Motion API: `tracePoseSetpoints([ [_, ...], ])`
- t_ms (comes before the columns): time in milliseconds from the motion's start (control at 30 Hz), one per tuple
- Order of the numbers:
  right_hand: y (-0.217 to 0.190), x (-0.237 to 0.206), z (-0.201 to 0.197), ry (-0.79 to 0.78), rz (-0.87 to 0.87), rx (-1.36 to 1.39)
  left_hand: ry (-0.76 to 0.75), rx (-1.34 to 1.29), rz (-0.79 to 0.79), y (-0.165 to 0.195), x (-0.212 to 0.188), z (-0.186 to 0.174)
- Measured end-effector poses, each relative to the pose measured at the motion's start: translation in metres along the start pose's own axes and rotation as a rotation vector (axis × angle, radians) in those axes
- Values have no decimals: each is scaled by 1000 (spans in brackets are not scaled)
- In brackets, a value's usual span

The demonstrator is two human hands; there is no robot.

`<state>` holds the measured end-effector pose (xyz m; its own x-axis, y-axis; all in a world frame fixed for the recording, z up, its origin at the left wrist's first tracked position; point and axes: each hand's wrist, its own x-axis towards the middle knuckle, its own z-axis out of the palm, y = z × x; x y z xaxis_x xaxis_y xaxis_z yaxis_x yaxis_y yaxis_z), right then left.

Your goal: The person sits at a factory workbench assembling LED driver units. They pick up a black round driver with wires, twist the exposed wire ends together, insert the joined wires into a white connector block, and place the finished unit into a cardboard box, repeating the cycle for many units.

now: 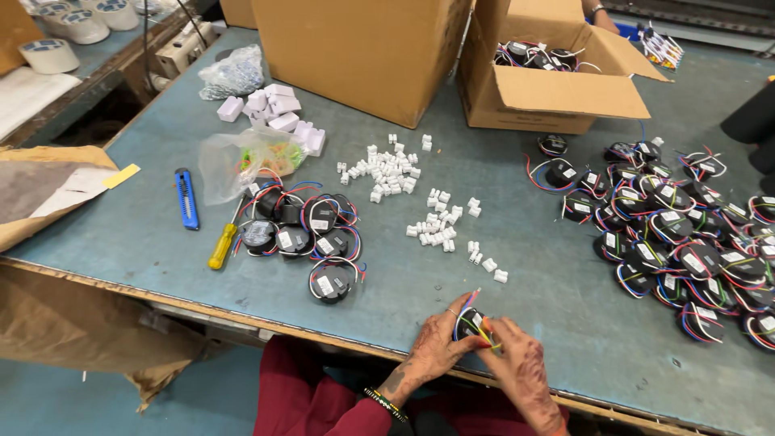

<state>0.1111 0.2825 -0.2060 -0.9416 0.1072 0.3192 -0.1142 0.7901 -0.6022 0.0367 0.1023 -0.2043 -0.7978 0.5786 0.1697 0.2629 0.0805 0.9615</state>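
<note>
— So, where do you stand with the part in your hands?

— Your left hand (432, 351) cups a small round black module (471, 321) at the near edge of the blue-grey table (517, 234), fingers curled shut around its body. Your right hand (521, 367) pinches its coloured wires (483, 333) between thumb and fingertips, closed tight on them. I can't tell whether a connector is on those wires yet.

— And how far along does the work look?

— By my judgement, early to middling. Left of your hands, a small cluster of modules (307, 234) lies bunched together; that looks like the finished lot, though I can't confirm it. Right of your hands, a much larger heap of modules (686, 242) spreads out, likely waiting. Beyond your hands, loose white connector blocks (387, 171) are scattered, plenty left.

— Anything more in reserve?

— Past the big heap, an open cardboard box (557, 89) holds further modules, so much remains.
</note>
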Motion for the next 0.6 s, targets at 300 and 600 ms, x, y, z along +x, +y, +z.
tracePoseSetpoints([
  [300,45,-10,-17,-41,532,1117,-77,-178,-114,-9,6,-1],
  [600,-34,-11,-3,105,74,-72,21,-35,-95,-2,2,2],
])
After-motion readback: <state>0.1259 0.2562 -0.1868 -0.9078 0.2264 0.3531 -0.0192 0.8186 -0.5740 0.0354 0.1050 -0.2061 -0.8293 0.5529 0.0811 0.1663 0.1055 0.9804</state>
